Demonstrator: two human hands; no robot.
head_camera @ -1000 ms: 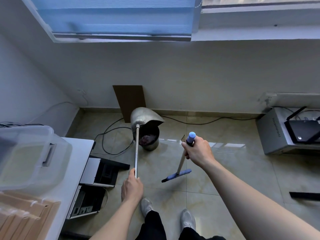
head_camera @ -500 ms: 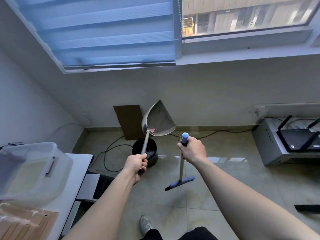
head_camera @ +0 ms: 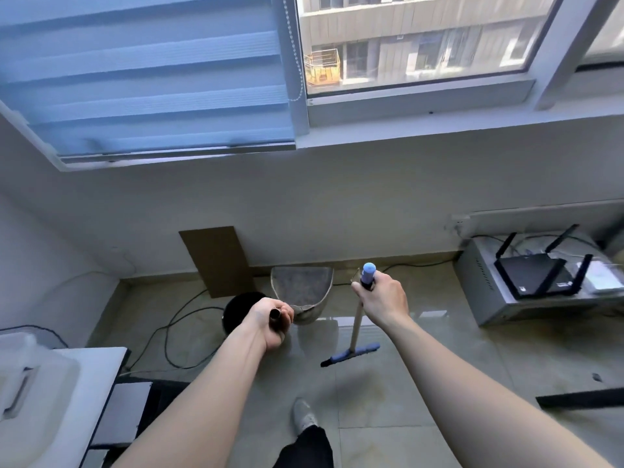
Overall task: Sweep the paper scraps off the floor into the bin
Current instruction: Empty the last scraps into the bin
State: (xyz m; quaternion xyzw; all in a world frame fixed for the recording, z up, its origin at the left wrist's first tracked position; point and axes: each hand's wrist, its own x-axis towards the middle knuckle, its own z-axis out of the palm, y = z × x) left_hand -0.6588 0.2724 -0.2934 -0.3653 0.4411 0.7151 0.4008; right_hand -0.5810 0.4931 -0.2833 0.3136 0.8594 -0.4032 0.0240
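Observation:
My left hand (head_camera: 273, 324) grips the end of the metal dustpan's handle. The grey dustpan (head_camera: 301, 288) stands with its open face toward me, just right of the black bin (head_camera: 238, 309) near the wall. My hand hides part of the bin, and I cannot see inside it. My right hand (head_camera: 383, 300) grips the broom (head_camera: 355, 336) just below its blue handle cap. The broom's blue head rests on the tiled floor. No paper scraps show on the floor.
A brown board (head_camera: 217, 260) leans on the wall behind the bin. Black cables (head_camera: 169, 332) loop over the floor at left. A white table with a plastic box (head_camera: 30, 376) stands at left. At right, a grey cabinet carries a black router (head_camera: 537, 273).
The dustpan swung from tipped over the bin, up, then down to the bin's right, with my left hand sliding to the handle's end. The camera tilted up toward the window.

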